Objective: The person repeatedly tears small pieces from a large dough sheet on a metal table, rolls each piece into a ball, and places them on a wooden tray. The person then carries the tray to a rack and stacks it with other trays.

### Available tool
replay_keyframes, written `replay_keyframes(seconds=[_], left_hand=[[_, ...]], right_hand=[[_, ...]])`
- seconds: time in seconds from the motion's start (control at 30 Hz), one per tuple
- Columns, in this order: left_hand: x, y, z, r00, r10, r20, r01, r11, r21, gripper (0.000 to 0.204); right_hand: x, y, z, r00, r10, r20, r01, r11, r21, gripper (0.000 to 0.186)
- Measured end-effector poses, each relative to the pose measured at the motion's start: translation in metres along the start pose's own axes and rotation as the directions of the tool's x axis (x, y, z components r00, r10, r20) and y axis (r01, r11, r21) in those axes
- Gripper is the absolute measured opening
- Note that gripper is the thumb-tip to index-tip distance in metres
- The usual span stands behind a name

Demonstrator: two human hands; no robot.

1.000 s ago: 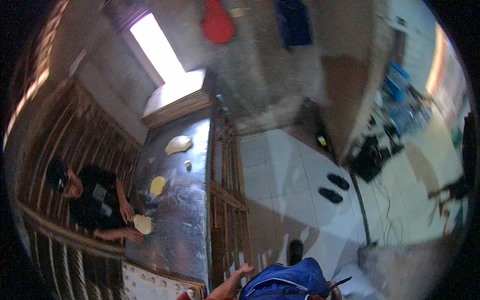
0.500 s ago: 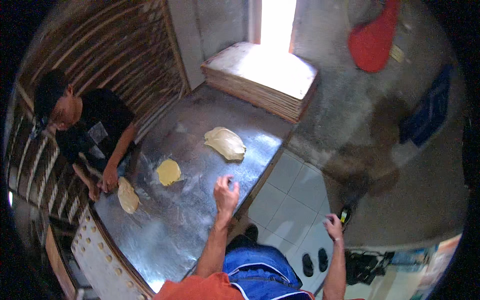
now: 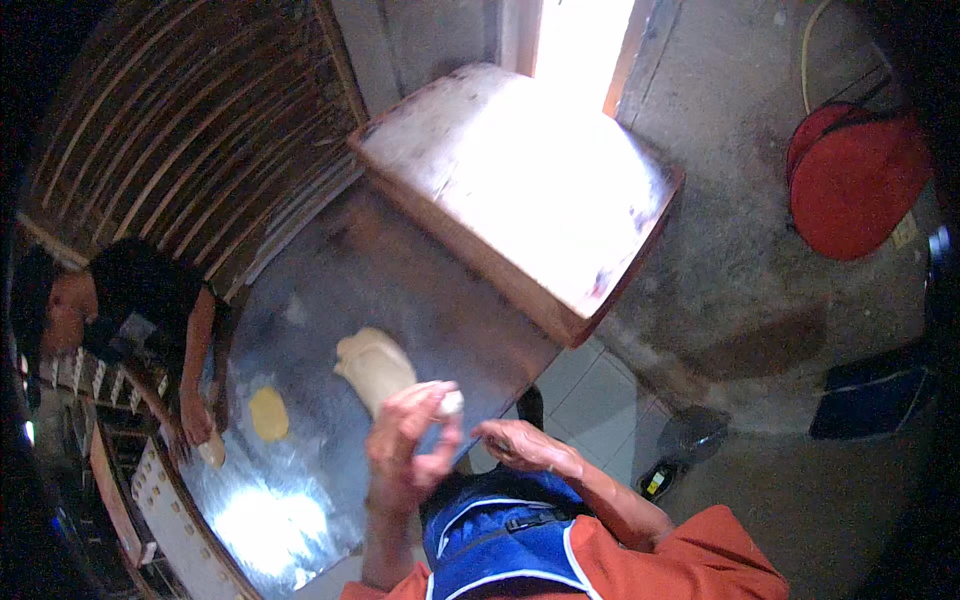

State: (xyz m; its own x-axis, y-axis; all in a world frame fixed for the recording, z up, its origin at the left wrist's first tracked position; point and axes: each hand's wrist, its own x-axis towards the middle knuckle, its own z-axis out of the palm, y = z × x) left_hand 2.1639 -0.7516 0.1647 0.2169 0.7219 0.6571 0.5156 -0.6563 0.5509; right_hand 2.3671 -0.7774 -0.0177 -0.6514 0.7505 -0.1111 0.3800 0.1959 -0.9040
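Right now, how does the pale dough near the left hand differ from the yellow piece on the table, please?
Size: the pale dough is clearly larger than the yellow piece.
Shape: the pale dough is irregular and lumpy; the yellow piece is rounded and flatter.
View: the left hand partly covers the pale dough, while the yellow piece shows whole.
Shared: both lie on the dark table.

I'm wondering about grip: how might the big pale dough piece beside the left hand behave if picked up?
The big pale dough piece would probably sag rather than stay stiff, since its uneven, rounded outline looks soft. It seems unlikely to roll, as it lies broad and irregular on the table.
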Motion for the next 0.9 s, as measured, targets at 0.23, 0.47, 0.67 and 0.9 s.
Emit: replay_keyframes(seconds=[0.23, 0.47, 0.67, 0.9], left_hand=[[0.111, -0.052, 0.226, 0.910, -0.209, 0.358, 0.239, 0.970, -0.041, 0.089], [-0.075, -0.041, 0.113, 0.759, -0.596, -0.261, 0.651, 0.697, 0.301, 0.080], [-0.153, -0.090, 0.054, 0.599, -0.676, -0.430, 0.798, 0.548, 0.250, 0.039], [-0.137, 0.018, 0.040, 0.216, -0.958, -0.189, 0.929, 0.261, -0.261, 0.021]], right_hand=[[-0.011, 0.052, -0.096, 0.992, 0.005, 0.130, -0.009, 0.999, 0.032, 0.034], [-0.017, 0.028, -0.130, 0.966, 0.100, 0.240, -0.145, 0.973, 0.180, 0.030], [0.041, 0.001, -0.074, 0.859, 0.036, 0.511, -0.239, 0.911, 0.338, 0.035], [0.131, -0.002, 0.044, 0.720, 0.253, 0.646, -0.685, 0.410, 0.602, 0.041]])
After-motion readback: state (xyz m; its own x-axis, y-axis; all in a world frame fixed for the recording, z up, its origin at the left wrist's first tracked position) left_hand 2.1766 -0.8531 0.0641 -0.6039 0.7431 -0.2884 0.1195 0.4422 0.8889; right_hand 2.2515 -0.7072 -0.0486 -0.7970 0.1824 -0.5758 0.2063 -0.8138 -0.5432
